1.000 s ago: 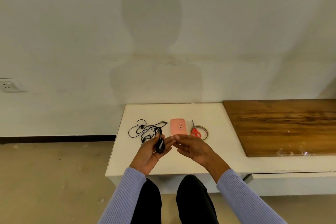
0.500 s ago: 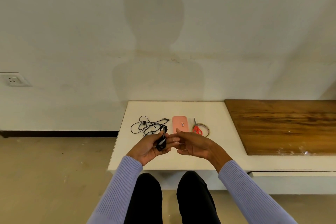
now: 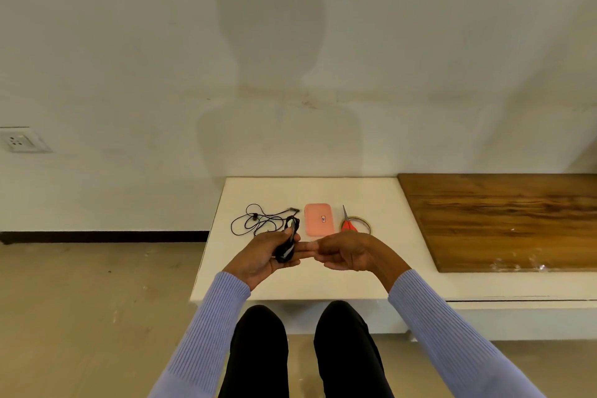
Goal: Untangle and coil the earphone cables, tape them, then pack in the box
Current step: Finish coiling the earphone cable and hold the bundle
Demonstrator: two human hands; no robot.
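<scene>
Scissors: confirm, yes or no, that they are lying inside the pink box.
No: the scissors lie on the tape roll, to the right of the closed pink box.

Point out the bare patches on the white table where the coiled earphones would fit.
Bare: the strip between the roll of tape and the wooden board, and the white table edge near the hands. Crowded: the row of loose earphone cable, pink box and scissors.

Tape roll [image 3: 364, 223] half behind scissors [image 3: 349, 223]
</scene>
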